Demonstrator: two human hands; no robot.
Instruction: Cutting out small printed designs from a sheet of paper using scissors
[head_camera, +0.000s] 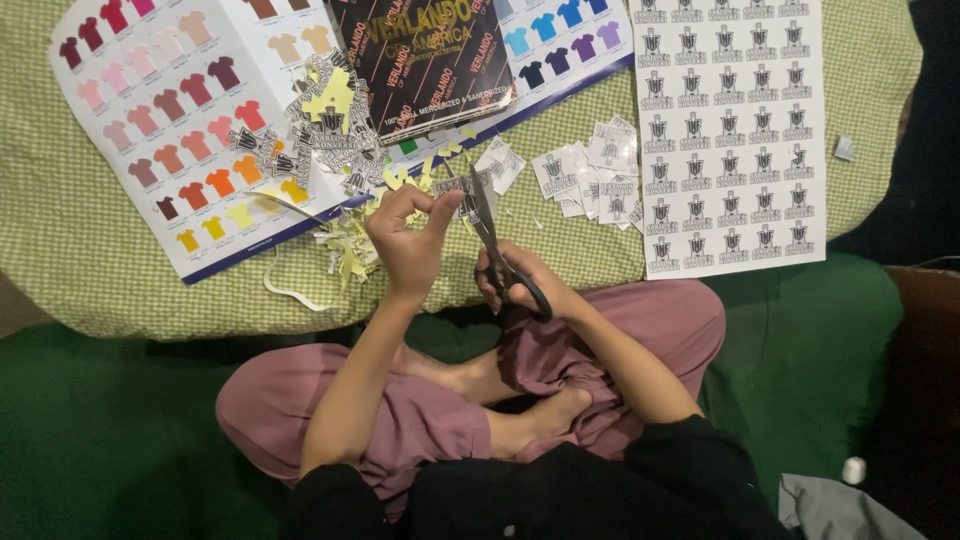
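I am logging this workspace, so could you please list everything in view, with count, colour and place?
Scissors: one, black handles, in the right hand, blades at a small sticker.
Small sticker: one, black and white, pinched by the left hand.
Sticker sheet: one, white with black emblems, upper right.
Cut stickers: a loose pile, black and white, left of the sheet.
Shirt colour chart: one, white with coloured shirts, upper left.
Dark booklet: one, black, top centre.
Yellow scraps: scattered, beside the left hand.
Checked cloth: one, green and white, beneath everything.
Left hand: holds the sticker.
Right hand: in the scissor handles.
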